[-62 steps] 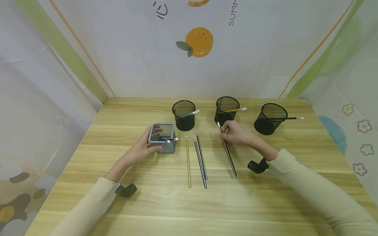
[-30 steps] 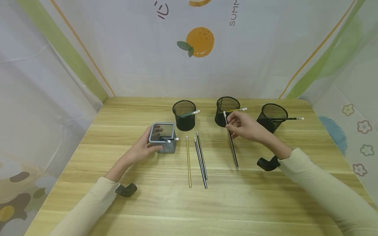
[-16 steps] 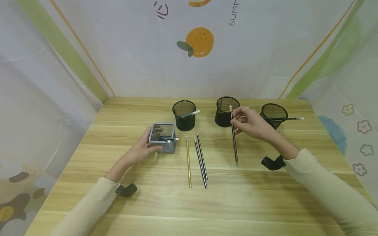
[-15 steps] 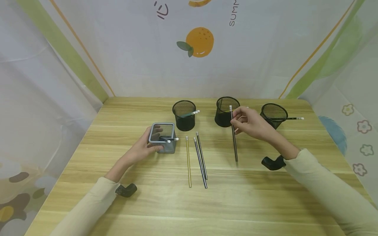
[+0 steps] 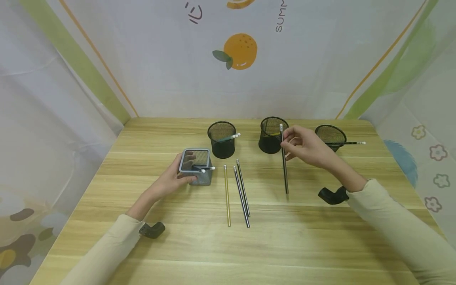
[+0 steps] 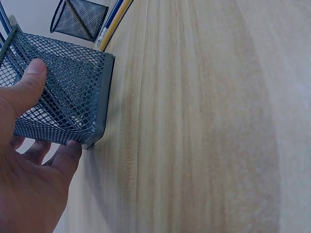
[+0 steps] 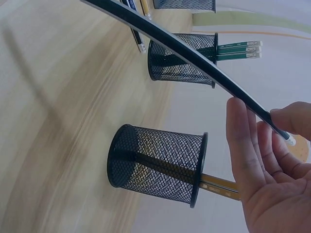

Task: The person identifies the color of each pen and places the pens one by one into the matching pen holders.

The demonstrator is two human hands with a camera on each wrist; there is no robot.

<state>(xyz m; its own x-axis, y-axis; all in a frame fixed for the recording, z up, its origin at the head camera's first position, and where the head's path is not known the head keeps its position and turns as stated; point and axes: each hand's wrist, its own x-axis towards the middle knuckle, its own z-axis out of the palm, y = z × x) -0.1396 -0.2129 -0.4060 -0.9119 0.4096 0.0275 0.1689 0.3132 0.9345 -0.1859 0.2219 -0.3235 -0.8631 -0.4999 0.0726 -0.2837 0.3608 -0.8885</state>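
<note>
My left hand [image 5: 170, 183] holds a grey square mesh pencil holder [image 5: 202, 179] on the table, thumb on one side and fingers around the other; pencils with white erasers lean in it. My right hand [image 5: 307, 147] pinches a black pencil [image 5: 285, 170] near its eraser end, and the pencil slants with its far end downward, above the table in the right wrist view. Close by is a round black mesh holder [image 7: 160, 170] with yellow pencils [image 7: 219, 187]. A yellow pencil [image 5: 227, 198], a dark blue pencil [image 5: 240, 194] and another black pencil [image 5: 244, 189] lie between the hands.
At the back left stands a round black mesh holder [image 5: 223, 149] with green pencils [image 7: 240, 49]. Another round holder [image 5: 331, 134], with black pencils [image 5: 354, 143], is partly hidden behind my right hand. A printed curtain [image 5: 171, 79] hangs behind the table's back edge.
My right hand has raised the black pencil and moved it back and to the right, and the pencil has turned straighter in the head view. The left hand and grey holder have stayed put.
</note>
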